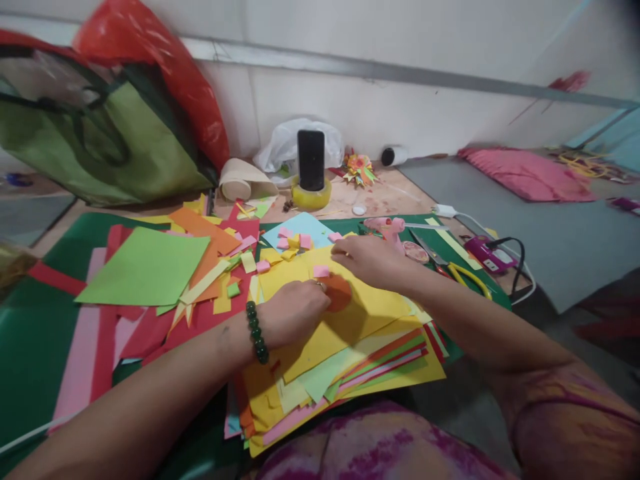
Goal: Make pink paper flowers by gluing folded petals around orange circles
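My left hand (297,312), with a green bead bracelet (257,332) at its wrist, rests closed at the edge of an orange paper circle (341,293). Whatever its fingers pinch is hidden from me. Under the circle is a yellow paper sheet (370,320), topping a stack of coloured sheets. A small pink paper piece (321,271) stands just beyond my left fingers. My right hand (367,261) is over the far part of the yellow sheet, its fingers bent together and pointing left. I cannot make out anything between them. Cut pink and yellow bits (295,241) lie beyond on a light blue sheet (313,225).
Paper scraps and a green sheet (150,267) lie left. A pink glue gun (387,227), scissors (443,265) and a purple power adapter (490,255) are right. A phone (311,160) stands on a yellow tape roll (311,195). A green bag (145,143) is back left.
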Tool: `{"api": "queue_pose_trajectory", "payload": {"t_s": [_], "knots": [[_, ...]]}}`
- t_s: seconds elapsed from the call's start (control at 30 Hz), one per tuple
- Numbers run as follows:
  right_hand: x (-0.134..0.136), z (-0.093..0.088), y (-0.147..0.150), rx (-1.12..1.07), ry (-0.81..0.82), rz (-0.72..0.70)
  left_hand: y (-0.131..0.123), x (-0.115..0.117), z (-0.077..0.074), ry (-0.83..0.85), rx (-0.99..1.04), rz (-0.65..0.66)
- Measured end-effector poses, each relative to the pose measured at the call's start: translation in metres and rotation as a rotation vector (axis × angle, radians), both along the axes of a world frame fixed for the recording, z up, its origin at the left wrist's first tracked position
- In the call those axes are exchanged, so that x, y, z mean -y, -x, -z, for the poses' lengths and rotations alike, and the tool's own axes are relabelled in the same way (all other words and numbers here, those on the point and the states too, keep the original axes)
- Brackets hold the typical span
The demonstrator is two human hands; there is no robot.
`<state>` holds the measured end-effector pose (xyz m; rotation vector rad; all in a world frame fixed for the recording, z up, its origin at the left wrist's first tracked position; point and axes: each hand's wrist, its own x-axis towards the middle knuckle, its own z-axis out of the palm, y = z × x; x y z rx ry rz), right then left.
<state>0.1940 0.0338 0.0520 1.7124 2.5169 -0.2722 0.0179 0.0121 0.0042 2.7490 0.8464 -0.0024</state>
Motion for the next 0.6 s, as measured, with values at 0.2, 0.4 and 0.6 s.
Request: {"api": "queue_pose_trajectory", "payload": {"t_s": [0.2, 0.4, 0.6], "knots": [[-0.032, 0.016, 0.03, 0.131, 0.177, 0.0, -0.009, 0.014, -0.001, -0.027, -0.179, -0.04], [-0.028, 0.022, 0.027, 0.059, 0.226, 0.01, -0.011, 0.018, -0.001, -0.035, -0.173, -0.031], [-0.012, 0.023, 0.018, 0.004, 0.143, -0.007, -0.012, 0.022, -0.003, -0.069, -0.191, -0.037]]}}
